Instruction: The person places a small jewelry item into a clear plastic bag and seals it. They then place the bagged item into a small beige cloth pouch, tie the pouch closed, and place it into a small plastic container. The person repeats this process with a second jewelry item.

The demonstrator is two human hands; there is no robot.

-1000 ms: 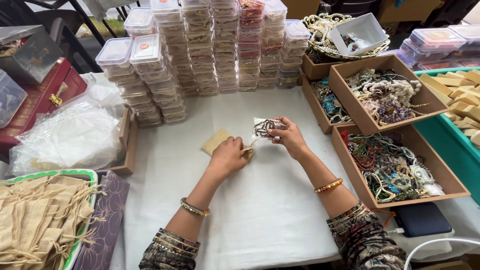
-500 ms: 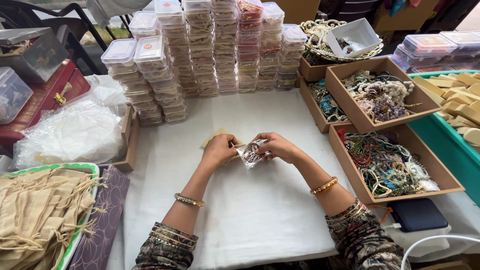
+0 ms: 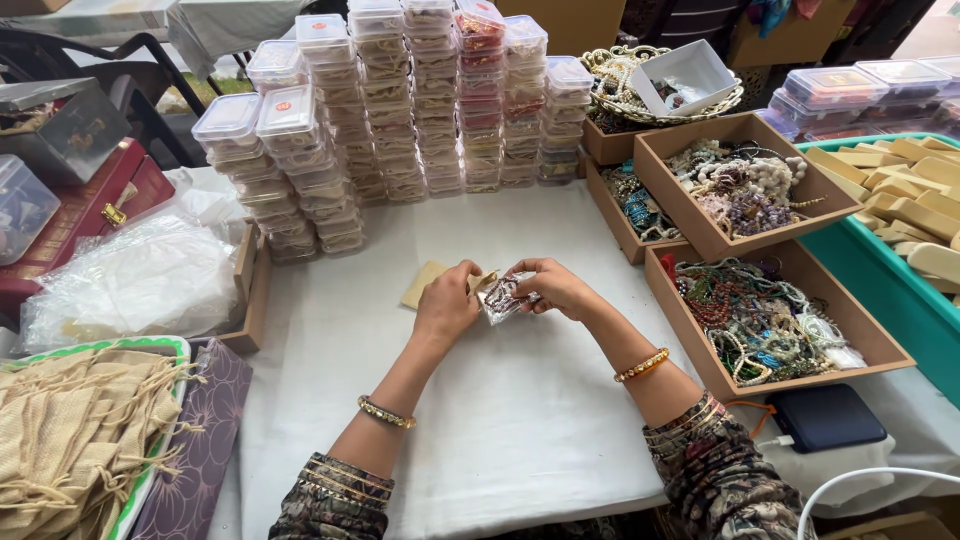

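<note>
Since a second ago both hands have drawn together over the white tablecloth [image 3: 520,420]: the left hand [image 3: 447,305] and right hand [image 3: 556,288] both pinch a small clear plastic packet of beaded bracelet [image 3: 502,296], held just above a flat tan cloth pouch [image 3: 423,283].

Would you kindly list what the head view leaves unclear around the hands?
- Small clear packet: beaded contents too small to identify; both hands' fingers cover its edges.
- Tan pouch: mostly hidden behind the left hand.
- Right hand: its grip is hidden by curled fingers.
- Stacked clear boxes: contents too small.
</note>
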